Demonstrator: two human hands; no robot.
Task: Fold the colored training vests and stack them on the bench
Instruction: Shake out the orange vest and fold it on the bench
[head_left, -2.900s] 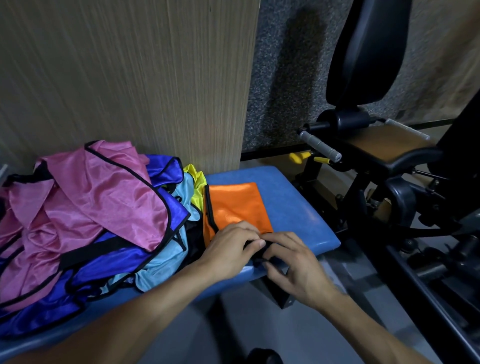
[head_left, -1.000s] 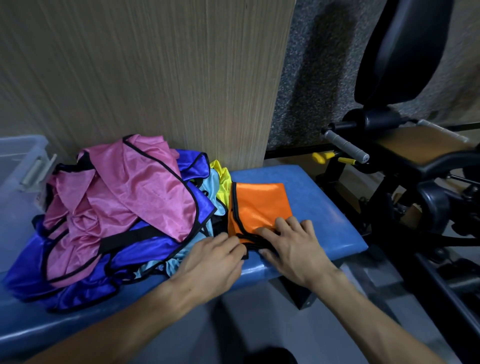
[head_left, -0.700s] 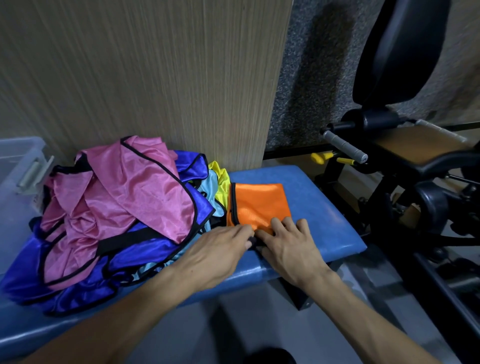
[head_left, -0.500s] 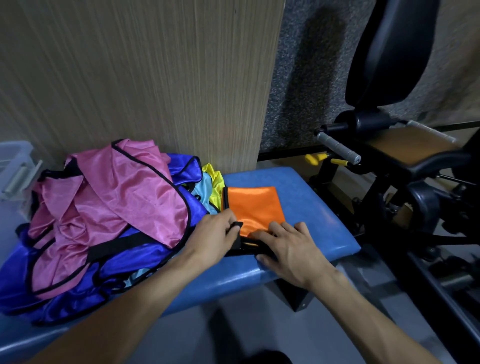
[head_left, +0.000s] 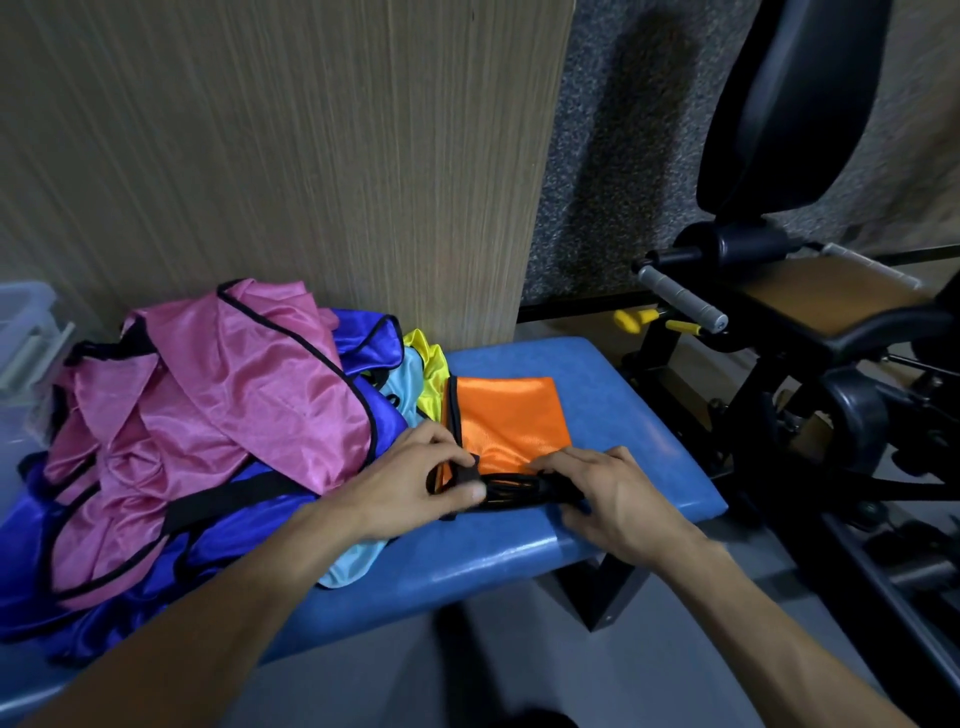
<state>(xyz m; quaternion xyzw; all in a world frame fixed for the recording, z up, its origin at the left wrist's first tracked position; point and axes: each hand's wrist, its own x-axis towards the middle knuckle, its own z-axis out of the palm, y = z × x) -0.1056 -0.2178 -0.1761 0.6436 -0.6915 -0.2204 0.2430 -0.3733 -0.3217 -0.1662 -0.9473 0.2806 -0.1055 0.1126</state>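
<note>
Blue padded bench — both hands' grips, left hand and right hand, pinch satiny orange vest.

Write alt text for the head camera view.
Two hands, left hand and right hand, grip the black-trimmed near edge of a folded orange vest on a blue bench. An unfolded pile of vests, pink on top, lies to its left.

The bench has a blue padded top. At its right end lies an orange vest edged with black trim. Left of it, a pink vest with black piping tops a heap of royal-blue vests; light-blue and yellow fabric shows between. Behind the bench stands a beige wood-grain panel.
</note>
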